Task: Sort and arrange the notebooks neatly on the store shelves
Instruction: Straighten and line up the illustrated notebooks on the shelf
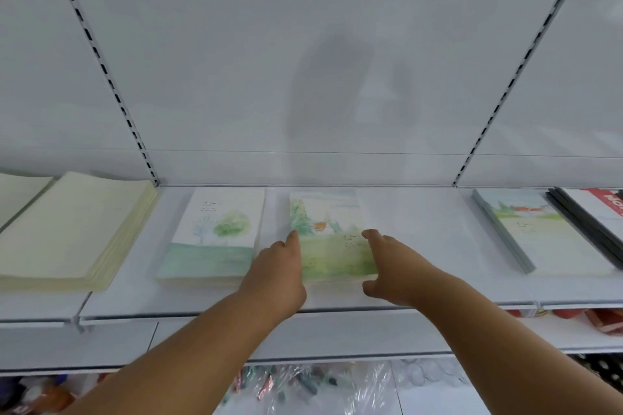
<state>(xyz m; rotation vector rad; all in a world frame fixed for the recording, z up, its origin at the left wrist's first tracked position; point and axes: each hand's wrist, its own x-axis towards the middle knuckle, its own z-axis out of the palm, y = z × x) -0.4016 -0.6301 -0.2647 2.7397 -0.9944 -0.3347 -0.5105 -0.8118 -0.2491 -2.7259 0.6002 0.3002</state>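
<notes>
Two bare hands reach onto a white store shelf (421, 246) and frame a stack of notebooks (332, 239) whose top cover shows a watercolour of green trees and a small orange-roofed house. This stack lies flat near the middle of the shelf, slightly nearer the front edge than the back panel. The left hand (279, 271) rests against the stack's left edge with fingers straight and relaxed, one fingertip pointing toward the far side. The right hand (391, 263) lies along the stack's right edge, fingers extended over the cover and thumb spread toward the near corner, so it presses rather than grips. Just to the left sits a second stack (215, 236) with a pale cover showing a green tree, close to the left hand. Further left lies a thick pile of plain cream notebooks (67, 232). Well apart on the right is another watercolour stack (536, 232) with a red-roofed scene, and beside it dark-edged books (586, 222) at the frame's edge. Below, a lower shelf holds blurred packaged goods (303, 384).
</notes>
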